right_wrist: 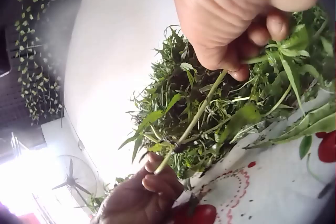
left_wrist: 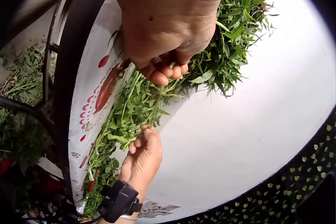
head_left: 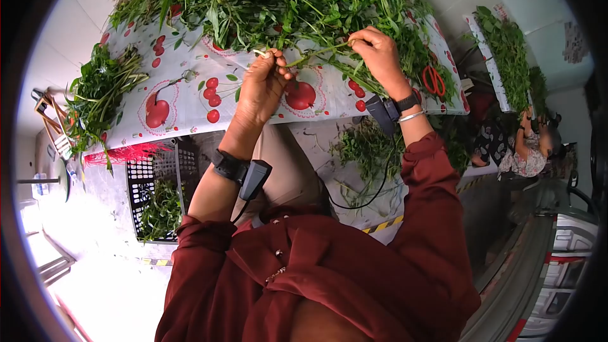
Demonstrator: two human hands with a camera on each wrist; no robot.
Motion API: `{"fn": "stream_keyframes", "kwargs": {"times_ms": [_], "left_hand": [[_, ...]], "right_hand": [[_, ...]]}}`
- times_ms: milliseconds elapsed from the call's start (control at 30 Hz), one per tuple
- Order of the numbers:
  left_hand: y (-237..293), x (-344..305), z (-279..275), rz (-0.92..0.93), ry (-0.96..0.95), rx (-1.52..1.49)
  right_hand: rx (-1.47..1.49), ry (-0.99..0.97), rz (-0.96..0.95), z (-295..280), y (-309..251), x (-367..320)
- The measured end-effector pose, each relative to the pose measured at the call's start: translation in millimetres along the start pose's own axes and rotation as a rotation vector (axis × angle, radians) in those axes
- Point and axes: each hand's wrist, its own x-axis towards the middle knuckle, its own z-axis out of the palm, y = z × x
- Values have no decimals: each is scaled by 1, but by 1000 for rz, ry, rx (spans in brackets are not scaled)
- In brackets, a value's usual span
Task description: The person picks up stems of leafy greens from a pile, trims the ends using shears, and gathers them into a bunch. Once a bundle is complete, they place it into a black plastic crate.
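A long leafy green stem (head_left: 320,54) stretches between both hands above the front of a big heap of leafy greens (head_left: 291,0). My left hand (head_left: 263,85) holds the stem's cut end with curled fingers, and a pale stem piece (head_left: 261,54) sticks out past its thumb. Farther along the stem, my right hand (head_left: 380,57) pinches it between thumb and fingers. In the right wrist view the stem (right_wrist: 202,108) slants down from the right hand (right_wrist: 236,19) to the left hand (right_wrist: 144,195). Leaves hang beyond the right hand's grip.
A cherry-print cloth (head_left: 190,104) covers the table. Red-handled scissors (head_left: 434,80) lie at right, a smaller bunch of greens (head_left: 107,92) at left. Below stand a black crate (head_left: 155,183) and greens on the floor (head_left: 370,149). Another person (head_left: 525,149) sits at a second table of greens (head_left: 506,50).
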Motion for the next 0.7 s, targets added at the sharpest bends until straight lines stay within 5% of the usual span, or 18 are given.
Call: {"fn": "stream_keyframes", "kwargs": {"times_ms": [67, 167, 700], "left_hand": [[2, 0, -2, 4, 13, 8], [3, 1, -12, 57, -39, -163], [0, -3, -3, 55, -23, -56]], "right_hand": [[65, 40, -7, -3, 2, 4], [178, 148, 277, -32, 17, 14], [242, 499, -115, -151, -103, 61]]}}
